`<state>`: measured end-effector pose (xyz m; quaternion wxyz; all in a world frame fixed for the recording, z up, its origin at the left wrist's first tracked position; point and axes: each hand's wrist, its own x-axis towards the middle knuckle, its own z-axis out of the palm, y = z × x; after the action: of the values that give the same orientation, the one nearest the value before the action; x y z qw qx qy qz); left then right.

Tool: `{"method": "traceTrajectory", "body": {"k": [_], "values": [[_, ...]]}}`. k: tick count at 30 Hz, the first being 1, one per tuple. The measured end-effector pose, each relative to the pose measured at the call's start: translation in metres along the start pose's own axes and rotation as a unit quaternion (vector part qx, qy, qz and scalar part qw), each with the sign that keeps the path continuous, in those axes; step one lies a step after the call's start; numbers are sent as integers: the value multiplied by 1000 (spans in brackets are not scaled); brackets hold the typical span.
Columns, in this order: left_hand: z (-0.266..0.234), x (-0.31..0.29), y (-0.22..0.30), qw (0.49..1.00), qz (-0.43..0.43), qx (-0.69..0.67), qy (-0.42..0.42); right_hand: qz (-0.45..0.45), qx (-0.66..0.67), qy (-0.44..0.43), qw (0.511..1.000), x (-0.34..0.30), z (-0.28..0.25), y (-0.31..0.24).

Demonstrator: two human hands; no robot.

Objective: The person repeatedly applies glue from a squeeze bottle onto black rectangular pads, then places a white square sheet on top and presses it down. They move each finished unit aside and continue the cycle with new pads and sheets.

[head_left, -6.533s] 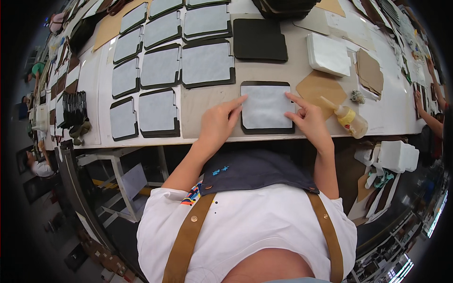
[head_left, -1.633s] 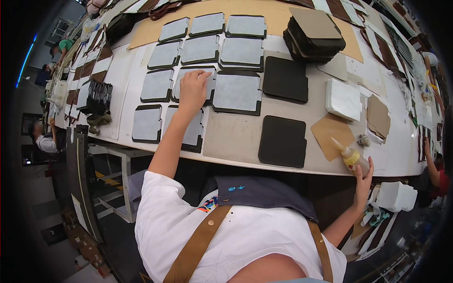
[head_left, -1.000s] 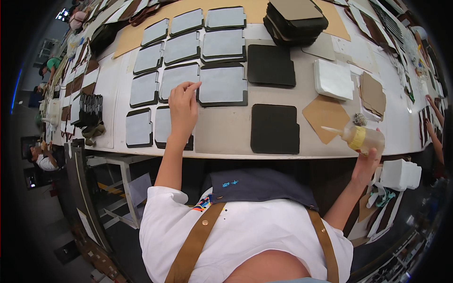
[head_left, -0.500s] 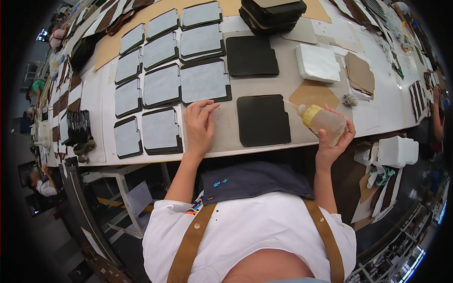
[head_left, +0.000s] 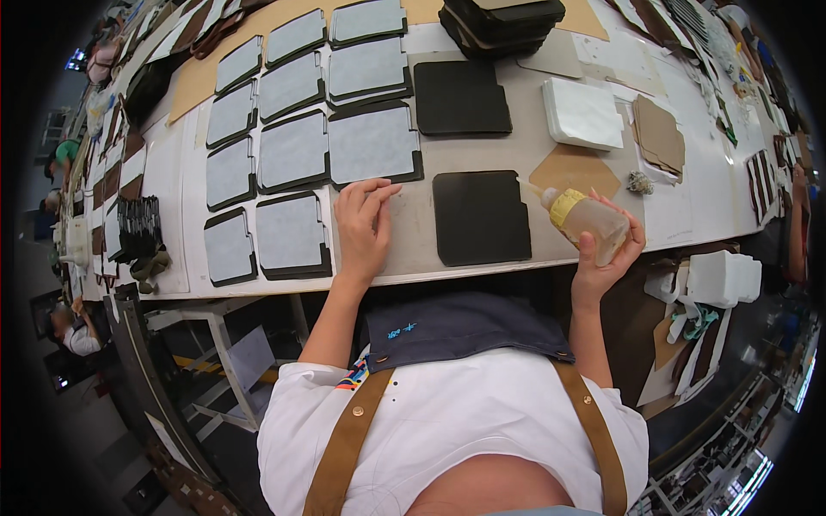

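A clear squeeze bottle (head_left: pixel 604 225) with yellow tape round its shoulder lies tilted in my right hand (head_left: pixel 609 268). Its thin nozzle points up and left, close to the top right corner of a black notched panel (head_left: pixel 480 219). My left hand (head_left: pixel 365 228) rests at the table's near side, fingers loosely bent and pointing right, with nothing visible in them. It is just below a black panel faced with a pale grey sheet (head_left: pixel 372 142). Another bare black panel (head_left: pixel 460 97) lies farther back.
Rows of grey-faced black panels (head_left: pixel 292 152) cover the left of the table. Right of centre are a stack of white sheets (head_left: pixel 582 113), brown card pieces (head_left: pixel 658 138) and a tan sheet (head_left: pixel 578 170). A tall black stack (head_left: pixel 503 27) stands at the back.
Almost nothing differs. The whole view has shifted very slightly; both hands and the squeeze bottle keep their places over the table.
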<state>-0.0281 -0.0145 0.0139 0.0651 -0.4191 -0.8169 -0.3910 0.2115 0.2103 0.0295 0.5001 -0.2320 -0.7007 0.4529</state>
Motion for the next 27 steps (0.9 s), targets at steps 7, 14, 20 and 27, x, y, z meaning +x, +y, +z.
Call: {"method": "traceTrajectory", "body": {"k": [7, 14, 20, 27], "values": [[0, 1, 0, 1000, -6, -4, -2, -23, -16, -14, 1000, -3, 2, 0], [0, 1, -1, 1000, -4, -3, 0, -43, -16, -24, 999, -4, 2, 1], [1, 0, -2, 1000, -4, -4, 0, -56, -28, -29, 998, -4, 2, 1], [2, 0, -3, 1000, -5, -5, 1, -89, -32, -45, 995, -5, 7, 1]]}}
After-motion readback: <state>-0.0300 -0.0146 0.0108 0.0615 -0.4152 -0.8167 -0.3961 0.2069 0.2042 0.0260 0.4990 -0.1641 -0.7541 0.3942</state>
